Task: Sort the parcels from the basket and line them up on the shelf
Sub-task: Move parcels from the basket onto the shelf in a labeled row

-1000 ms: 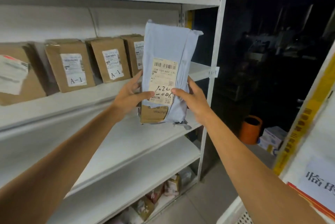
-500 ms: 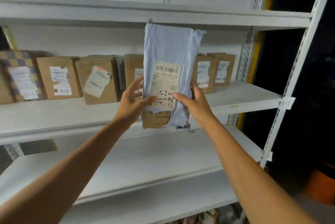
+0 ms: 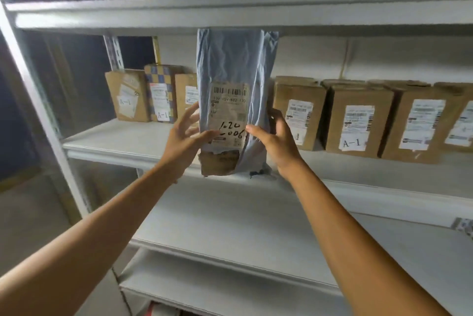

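A tall parcel in a pale blue plastic bag with a barcode label stands upright at the front edge of the middle shelf; torn brown cardboard shows at its bottom. My left hand holds its left side, thumb on the label, fingers behind. My right hand grips its right side, thumb on the label. Brown cardboard parcels marked A-1 stand in a row behind it on the shelf, to the right and to the left.
A shelf board hangs just above the blue parcel's top. A lower shelf lies below my arms. A white upright post bounds the rack on the left, with darkness beyond it.
The view has swung left along the rack, showing its left end. The blue parcel, still held in both hands, now sits in a gap between the brown parcels.
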Available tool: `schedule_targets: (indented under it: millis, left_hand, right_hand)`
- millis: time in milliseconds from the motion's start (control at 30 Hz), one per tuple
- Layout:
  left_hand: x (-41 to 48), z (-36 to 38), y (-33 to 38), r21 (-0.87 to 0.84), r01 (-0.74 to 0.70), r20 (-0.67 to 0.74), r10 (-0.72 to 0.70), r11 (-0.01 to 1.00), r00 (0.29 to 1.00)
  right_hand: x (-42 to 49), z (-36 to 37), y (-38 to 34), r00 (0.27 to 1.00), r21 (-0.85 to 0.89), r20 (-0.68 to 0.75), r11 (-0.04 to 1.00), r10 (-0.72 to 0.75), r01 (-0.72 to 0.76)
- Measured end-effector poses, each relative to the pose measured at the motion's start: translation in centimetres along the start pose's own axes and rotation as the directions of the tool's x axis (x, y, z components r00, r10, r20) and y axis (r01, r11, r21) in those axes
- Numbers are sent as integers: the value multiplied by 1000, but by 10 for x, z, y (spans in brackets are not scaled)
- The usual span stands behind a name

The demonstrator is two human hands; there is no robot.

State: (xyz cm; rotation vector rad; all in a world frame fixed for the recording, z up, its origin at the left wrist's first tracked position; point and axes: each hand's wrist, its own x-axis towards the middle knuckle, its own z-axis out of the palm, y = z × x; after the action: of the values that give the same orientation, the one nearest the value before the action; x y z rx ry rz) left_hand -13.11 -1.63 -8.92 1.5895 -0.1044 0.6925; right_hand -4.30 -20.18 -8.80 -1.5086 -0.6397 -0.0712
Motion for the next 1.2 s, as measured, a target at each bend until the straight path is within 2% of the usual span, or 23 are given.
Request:
schedule_targets:
  millis: [200,433,633,800,933,1200]
  left_hand:
    - [16,-65,-16,155,-21,-87,35,988,996]
    - [56,-147,-43,149,27,-72,-17,988,997]
    - [105,-195,-84,138,55,29,-59,989,998]
    - [151,-212,-104,140,9,108,-25,990,994]
    - [178,-221,-127,214,-32,131,4,976,991]
    - [218,-218,-155,218,-41,135,12,975,991]
  right_hand:
    - [29,73,12,995,83,85,995,45,-52]
    - [69,155,23,996,73,80,997,32,-38]
    - [105,211,55,997,-59,-26,995,79,-81]
    - [133,237,67,984,-227,-178,971,33,-73]
    - [145,254,79,959,-370,-282,924,-10,-99]
    - [174,265,90,921,-470,-390,860,-1,-198]
